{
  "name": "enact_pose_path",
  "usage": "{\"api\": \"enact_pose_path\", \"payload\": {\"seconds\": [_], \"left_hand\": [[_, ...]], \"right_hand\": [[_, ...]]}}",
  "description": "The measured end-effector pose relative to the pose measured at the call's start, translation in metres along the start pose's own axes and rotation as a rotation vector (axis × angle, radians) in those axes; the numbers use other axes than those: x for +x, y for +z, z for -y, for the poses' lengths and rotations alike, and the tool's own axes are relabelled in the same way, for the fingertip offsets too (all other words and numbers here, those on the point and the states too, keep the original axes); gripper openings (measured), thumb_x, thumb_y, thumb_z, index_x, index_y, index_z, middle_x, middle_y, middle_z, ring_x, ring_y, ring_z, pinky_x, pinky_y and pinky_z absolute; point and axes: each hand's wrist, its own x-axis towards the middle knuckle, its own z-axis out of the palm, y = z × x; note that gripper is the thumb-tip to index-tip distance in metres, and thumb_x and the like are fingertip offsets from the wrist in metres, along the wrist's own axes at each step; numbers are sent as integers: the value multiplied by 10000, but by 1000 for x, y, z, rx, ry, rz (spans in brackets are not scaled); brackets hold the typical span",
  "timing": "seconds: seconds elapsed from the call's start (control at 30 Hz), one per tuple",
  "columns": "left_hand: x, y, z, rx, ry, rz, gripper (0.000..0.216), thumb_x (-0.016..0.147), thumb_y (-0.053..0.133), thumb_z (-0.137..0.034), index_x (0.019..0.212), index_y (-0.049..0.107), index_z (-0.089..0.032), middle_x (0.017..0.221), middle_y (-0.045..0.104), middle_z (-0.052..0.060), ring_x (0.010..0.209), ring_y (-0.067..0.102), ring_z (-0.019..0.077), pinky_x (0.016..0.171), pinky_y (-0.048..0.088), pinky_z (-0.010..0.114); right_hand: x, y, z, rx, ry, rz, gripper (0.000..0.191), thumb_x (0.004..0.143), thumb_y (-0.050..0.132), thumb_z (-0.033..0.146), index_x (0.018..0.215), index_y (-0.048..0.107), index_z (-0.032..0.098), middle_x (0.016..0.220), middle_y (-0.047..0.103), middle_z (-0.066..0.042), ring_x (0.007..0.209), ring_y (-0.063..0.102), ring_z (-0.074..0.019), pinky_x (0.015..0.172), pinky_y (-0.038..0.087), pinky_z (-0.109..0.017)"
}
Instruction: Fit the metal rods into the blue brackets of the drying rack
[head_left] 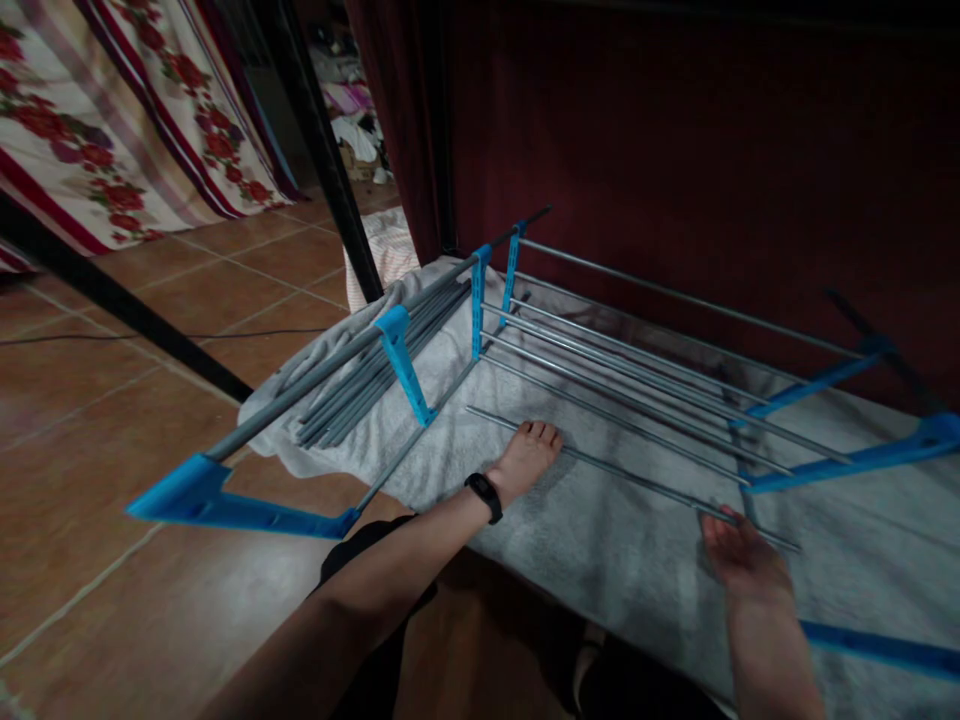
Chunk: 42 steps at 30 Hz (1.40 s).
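A floral curtain hangs at far left, beyond the tiled floor. Nearer, a blue bracket sits on the end of a grey tube, and a bundle of grey rods lies beside it on the grey cloth. The left hand, with a black band on its wrist, is clamped over the loose rod, which lies in front of the fitted crossbars. Further right, the right hand, palm up, is closed on that rod near its right end, before a blue arm.
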Motion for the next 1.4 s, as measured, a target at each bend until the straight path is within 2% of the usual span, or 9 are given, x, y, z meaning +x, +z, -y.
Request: {"api": "enact_pose_path", "payload": {"seconds": [0.13, 0.23, 0.37, 0.47, 0.6, 0.7, 0.8, 1.13, 1.4], "left_hand": [[-7, 0, -1, 23, 7, -29, 320, 975, 409, -57, 1210, 607, -144, 1118, 645, 124, 1029, 589, 257, 885, 428, 394], [-7, -1, -1, 28, -3, -47, 322, 978, 415, -64, 1234, 595, -139, 1107, 646, 123, 1016, 597, 257, 887, 428, 397], [-6, 1, 0, 35, -30, -56, 315, 971, 429, -53, 1224, 598, -134, 1099, 648, 123, 1011, 603, 256, 892, 428, 399], [-6, 2, 1, 55, -19, -43, 273, 973, 455, -69, 1188, 609, -138, 1093, 648, 121, 1022, 603, 258, 893, 431, 403], [-7, 1, 2, 72, -13, -26, 249, 985, 467, -93, 1185, 606, -145, 1104, 647, 112, 1019, 607, 240, 882, 434, 385], [-6, -1, 3, 76, -21, -32, 270, 996, 448, -97, 1215, 601, -142, 1094, 653, 107, 1010, 613, 239, 870, 435, 381], [-6, -2, 5, 74, -23, -40, 294, 1000, 431, -91, 1239, 594, -137, 1086, 658, 109, 1000, 616, 241, 864, 438, 384], [-10, -2, 12, -11, -12, -18, 387, 955, 427, -24, 1301, 566, -126, 1149, 642, 125, 1062, 603, 253, 929, 438, 402], [-8, -6, 15, -46, -8, 18, 340, 965, 413, -28, 1223, 607, -135, 1121, 644, 124, 1042, 606, 244, 942, 420, 391]], "right_hand": [[-4, -1, 13, -19, -82, 53, 146, 805, 560, 113, 759, 623, 236, 765, 653, 12, 674, 672, -111, 696, 625, -274], [-6, -2, 20, -1, -88, 98, 151, 811, 581, 123, 729, 598, 248, 721, 634, 16, 649, 658, -125, 730, 632, -317], [-9, 0, 22, 47, -38, 61, 200, 890, 530, 152, 716, 571, 242, 712, 625, 14, 625, 662, -114, 633, 618, -263], [-14, 3, 16, 14, 64, 55, 232, 908, 471, 88, 774, 596, 229, 814, 669, -7, 696, 705, -116, 614, 630, -250], [-22, 11, 7, 9, 49, 158, 259, 891, 472, 8, 869, 639, 204, 965, 709, -28, 863, 734, -121, 724, 663, -267], [-24, 18, 2, 41, 4, 188, 252, 897, 506, 1, 863, 652, 204, 924, 702, -8, 870, 727, -111, 811, 658, -270], [-22, 23, 1, 63, 6, 154, 249, 923, 514, 20, 832, 650, 207, 855, 683, 9, 839, 719, -98, 844, 649, -265], [-28, 40, 5, 65, 3, 76, 218, 983, 524, 98, 816, 614, 204, 794, 656, 43, 740, 686, -56, 784, 634, -213], [-30, 37, 9, 22, 33, 3, 257, 993, 479, 114, 786, 593, 216, 818, 630, 32, 745, 665, -58, 815, 629, -227]]}}
